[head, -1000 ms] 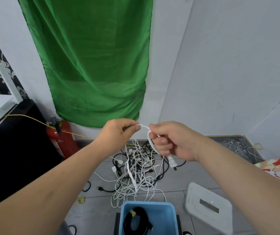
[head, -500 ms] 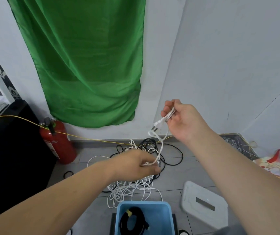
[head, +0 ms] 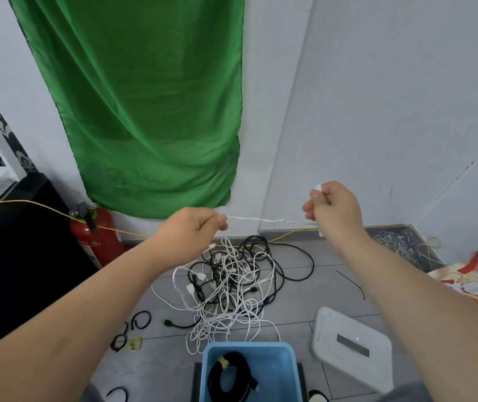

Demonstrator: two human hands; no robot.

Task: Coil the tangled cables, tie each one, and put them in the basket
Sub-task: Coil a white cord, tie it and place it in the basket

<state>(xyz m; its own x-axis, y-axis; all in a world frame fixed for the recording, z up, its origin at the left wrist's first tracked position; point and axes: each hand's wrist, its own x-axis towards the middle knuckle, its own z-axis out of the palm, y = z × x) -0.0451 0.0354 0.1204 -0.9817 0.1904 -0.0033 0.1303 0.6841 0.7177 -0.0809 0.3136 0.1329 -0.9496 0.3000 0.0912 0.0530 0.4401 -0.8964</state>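
Note:
A white cable (head: pixel 261 219) is stretched level between my two hands, above the floor. My left hand (head: pixel 194 227) pinches it at its left end, and my right hand (head: pixel 333 207) grips the other end, with a white plug showing above the thumb. Below them a tangle of white and black cables (head: pixel 232 285) lies on the grey tiled floor. A blue basket (head: pixel 249 351) stands at the bottom centre and holds one coiled black cable (head: pixel 232 375) with a yellow tie.
A red fire extinguisher (head: pixel 96 236) stands by the wall at left, beside a black cabinet (head: pixel 14 256). A white stool (head: pixel 350 343) is right of the basket. Small black loops (head: pixel 133 326) lie on the floor at left. A red and white bag (head: pixel 475 274) sits at far right.
My left hand has risen from the tangle and my right hand has moved right and down, drawing the white cable taut between them.

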